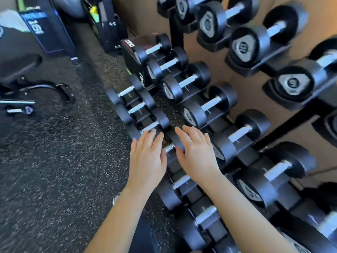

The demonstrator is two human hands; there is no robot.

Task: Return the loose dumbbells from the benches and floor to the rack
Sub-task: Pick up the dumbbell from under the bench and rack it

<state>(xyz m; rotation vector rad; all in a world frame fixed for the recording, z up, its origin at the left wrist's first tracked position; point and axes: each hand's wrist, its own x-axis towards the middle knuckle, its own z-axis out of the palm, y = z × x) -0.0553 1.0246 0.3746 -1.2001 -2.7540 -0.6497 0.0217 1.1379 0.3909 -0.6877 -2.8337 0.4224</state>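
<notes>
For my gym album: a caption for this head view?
Both open hands, left and right, hover over a dumbbell on the rack's bottom row.

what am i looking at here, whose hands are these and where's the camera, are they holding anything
This is one picture, taken by a wide-angle camera worn on a person's head, looking forward and down. That is why the arms come in from the bottom edge and straight lines look bent.

The two bare hands belong to that person: the left hand and the right hand. Both are spread open, palms down, over a small dumbbell on the lowest row of the dumbbell rack. Only a bit of its shiny handle shows between them. Neither hand is closed around anything.

The rack holds black dumbbells in tiers, heavier ones higher up. The speckled dark floor lies to the left, with a bench at the far edge.
</notes>
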